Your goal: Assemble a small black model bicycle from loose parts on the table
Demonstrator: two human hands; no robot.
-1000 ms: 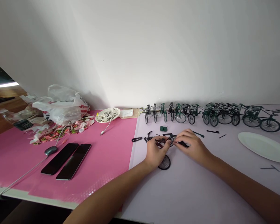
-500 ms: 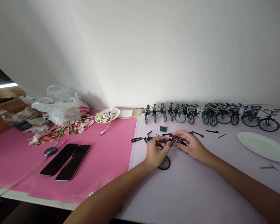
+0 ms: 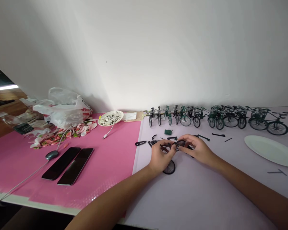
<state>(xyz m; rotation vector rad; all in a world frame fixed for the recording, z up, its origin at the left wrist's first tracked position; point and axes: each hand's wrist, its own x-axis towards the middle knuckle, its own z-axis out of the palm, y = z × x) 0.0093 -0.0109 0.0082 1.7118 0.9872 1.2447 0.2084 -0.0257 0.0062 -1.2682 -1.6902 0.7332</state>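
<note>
Toward four o'clock, note a dark model-bicycle frame [image 3: 164, 148] pinched in left hand [image 3: 161, 156], a wheel [image 3: 180, 145] in right hand [image 3: 194, 148]; probably light, stiff, brittle; best grasped mid-frame, sparing spokes.

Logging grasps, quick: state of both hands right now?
Left hand: closed, holding a toy bike frame.
Right hand: closed, fingers and thumb on a small wheel.

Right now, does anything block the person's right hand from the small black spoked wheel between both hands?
Nothing visible stands in the way: the right hand touches the small black spoked wheel directly with its fingertips.
</note>
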